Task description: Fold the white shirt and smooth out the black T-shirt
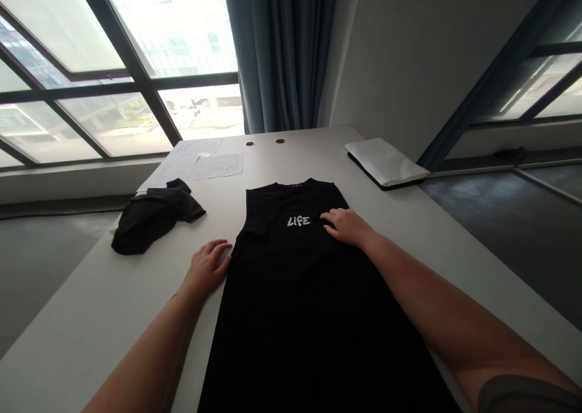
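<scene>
A black T-shirt (291,304) lies front up on the white table (404,228), its collar at the far end and white lettering on the chest. Its left-side sleeve lies folded in over the front; the right-side sleeve cannot be made out. My right hand (345,225) rests on the shirt's right side near the lettering, fingers apart and nothing gripped. Along the shirt's left edge, my left hand (209,264) stays on the table with curved fingers and the thumb apart. Its fingertips are at the fabric edge, and whether they touch it is unclear.
A crumpled dark cloth (154,216) lies to the left. Behind it are printed paper sheets (216,165). A folded white cloth (386,161) with a dark layer underneath sits at the back right. Past the table's far edge hangs a blue curtain (282,55).
</scene>
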The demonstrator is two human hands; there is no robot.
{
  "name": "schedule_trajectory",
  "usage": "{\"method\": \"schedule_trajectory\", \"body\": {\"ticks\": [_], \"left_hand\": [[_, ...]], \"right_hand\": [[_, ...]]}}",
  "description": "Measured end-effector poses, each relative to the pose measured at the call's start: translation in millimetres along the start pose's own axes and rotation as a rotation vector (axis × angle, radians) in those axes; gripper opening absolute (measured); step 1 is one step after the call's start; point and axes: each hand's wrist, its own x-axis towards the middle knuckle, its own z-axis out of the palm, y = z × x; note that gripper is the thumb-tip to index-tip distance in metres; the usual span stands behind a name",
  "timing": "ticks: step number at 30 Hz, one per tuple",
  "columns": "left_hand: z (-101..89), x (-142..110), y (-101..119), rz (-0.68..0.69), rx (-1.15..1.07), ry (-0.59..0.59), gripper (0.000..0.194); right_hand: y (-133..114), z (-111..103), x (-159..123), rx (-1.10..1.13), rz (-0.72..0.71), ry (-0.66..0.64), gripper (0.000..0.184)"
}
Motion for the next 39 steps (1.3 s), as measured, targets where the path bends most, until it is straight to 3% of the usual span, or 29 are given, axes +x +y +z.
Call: {"method": "schedule_trajectory", "body": {"ticks": [4, 9, 14, 19, 24, 33, 37, 39], "left_hand": [[1.3, 0, -1, 0.0, -0.003, 0.009, 0.037], [0.5, -1, 1, -0.002, -0.031, 0.008, 0.036], [-3.0, -2, 4, -0.01, -0.051, -0.036, 0.037], [-2.2, -3, 4, -0.01, -0.063, -0.018, 0.037], [1.4, -4, 1, 0.004, -0.078, -0.011, 0.036], [0.1, -2, 3, -0.018, -0.063, -0.022, 0.036], [-0.9, -3, 4, -0.019, -0.053, -0.023, 0.035], [-1.1, -3, 4, -0.017, -0.05, -0.017, 0.034]], "right_hand": [[-14, -6, 28, -0.046, 0.027, -0.02, 0.04], [-16, -8, 63, 0.038, 0.062, -0.096, 0.021], [-8, -11, 87, 0.115, 0.194, 0.062, 0.023], [-2, 3, 86, 0.304, 0.095, 0.092, 0.029], [20, 25, 68, 0.343, 0.147, 0.296, 0.04], [64, 48, 74, 0.138, 0.337, 0.013, 0.054], [65, 51, 85, 0.081, 0.436, 0.04, 0.056], [63, 48, 90, 0.052, 0.417, 0.088, 0.05]]}}
